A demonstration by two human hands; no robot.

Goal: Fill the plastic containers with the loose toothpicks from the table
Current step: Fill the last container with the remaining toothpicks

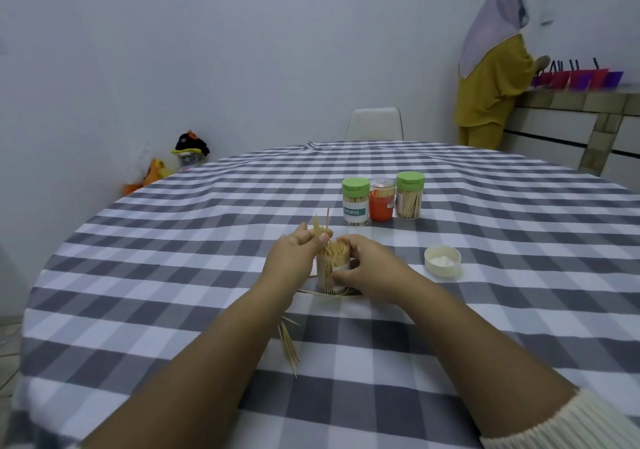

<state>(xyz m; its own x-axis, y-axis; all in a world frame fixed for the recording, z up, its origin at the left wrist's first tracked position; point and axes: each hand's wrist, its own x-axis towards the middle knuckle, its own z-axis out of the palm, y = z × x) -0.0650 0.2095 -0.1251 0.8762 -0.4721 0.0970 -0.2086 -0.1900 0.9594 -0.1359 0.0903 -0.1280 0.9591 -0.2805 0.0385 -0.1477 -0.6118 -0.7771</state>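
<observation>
An open clear plastic container, packed with toothpicks, stands upright in the middle of the table. My right hand grips its side. My left hand pinches a small bunch of toothpicks right above the container's mouth, their tips pointing up. A loose bundle of toothpicks lies on the cloth under my left forearm, and a few more toothpicks lie at the container's base. Its white lid lies upside down to the right.
Two green-capped toothpick containers and a clear one with an orange label stand behind. The grey-and-white checked tablecloth covers the round table. A white chair is at the far side; a person stands at a counter, far right.
</observation>
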